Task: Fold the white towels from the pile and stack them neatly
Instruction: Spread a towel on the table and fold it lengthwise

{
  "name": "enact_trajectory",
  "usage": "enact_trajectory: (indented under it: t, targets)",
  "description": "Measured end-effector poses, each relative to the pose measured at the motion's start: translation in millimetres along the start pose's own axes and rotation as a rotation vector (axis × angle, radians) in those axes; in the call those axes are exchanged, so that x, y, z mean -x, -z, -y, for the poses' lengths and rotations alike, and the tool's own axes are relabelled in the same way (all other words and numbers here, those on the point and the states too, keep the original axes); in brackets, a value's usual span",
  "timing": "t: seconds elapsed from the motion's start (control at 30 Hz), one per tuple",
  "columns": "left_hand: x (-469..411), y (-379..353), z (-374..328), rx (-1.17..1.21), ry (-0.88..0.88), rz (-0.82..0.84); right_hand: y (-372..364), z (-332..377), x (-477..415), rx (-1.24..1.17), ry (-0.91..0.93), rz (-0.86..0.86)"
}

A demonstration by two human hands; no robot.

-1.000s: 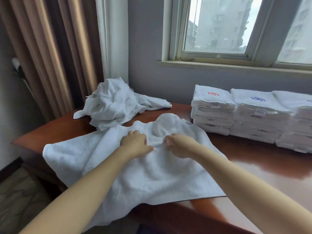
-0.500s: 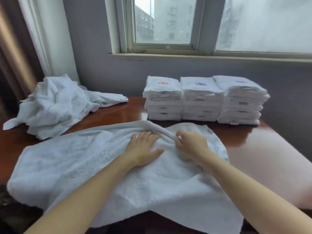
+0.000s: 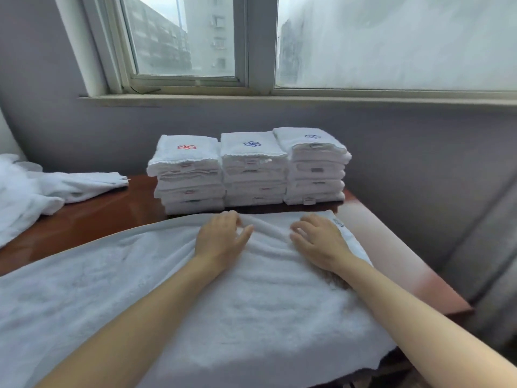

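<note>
A white towel point(image 3: 251, 317) lies spread across the near half of the desk point(image 3: 92, 219), its near side hanging over the near edge. Its far hem runs just in front of the three stacks of folded towels point(image 3: 251, 169), which stand side by side at the far edge. Half a second ago a strip of bare wood still showed between hem and stacks; that gap has almost closed.

The left hand point(image 3: 221, 242) rests palm down on the towel near the far hem, its fingers point(image 3: 228, 219) stretched forward and the thumb spread to the side, holding nothing. The right hand point(image 3: 319, 243) also lies on the cloth, its fingers point(image 3: 300, 229) loose, parted and pointing toward the left hand. Earlier it pinched a raised ridge of cloth, and the two hands were nearly touching. Now they are apart, with low wrinkles between them, and the pinch is gone.

The towel's far right corner, with a small label point(image 3: 339, 222), has come out close to the right edge of the desk.

The pile of unfolded towels point(image 3: 25, 197) sits at the left edge of the desk. It is now partly cut off by the frame, since the view has swung right. Behind the stacks, the window point(image 3: 184, 37) fills the wall.
</note>
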State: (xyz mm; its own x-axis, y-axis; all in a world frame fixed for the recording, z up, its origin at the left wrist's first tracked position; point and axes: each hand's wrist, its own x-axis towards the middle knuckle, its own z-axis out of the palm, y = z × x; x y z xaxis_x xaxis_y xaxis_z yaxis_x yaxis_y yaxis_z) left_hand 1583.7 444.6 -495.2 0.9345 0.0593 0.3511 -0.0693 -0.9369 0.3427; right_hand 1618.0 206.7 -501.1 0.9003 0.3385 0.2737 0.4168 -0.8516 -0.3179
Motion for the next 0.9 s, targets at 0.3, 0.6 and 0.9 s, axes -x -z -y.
enact_trajectory:
  t: [0.3, 0.6, 0.9]
  targets:
    - [-33, -32, -10, -0.021, -0.024, 0.017, -3, -19, -38, 0.081, -0.11, -0.039]
    - [-65, -41, 2, 0.011, -0.174, 0.086, -13, -36, -65, 0.059, -0.072, -0.118]
    - [-91, -45, 3, 0.205, -0.297, -0.066, -18, -43, -87, 0.127, -0.093, -0.21]
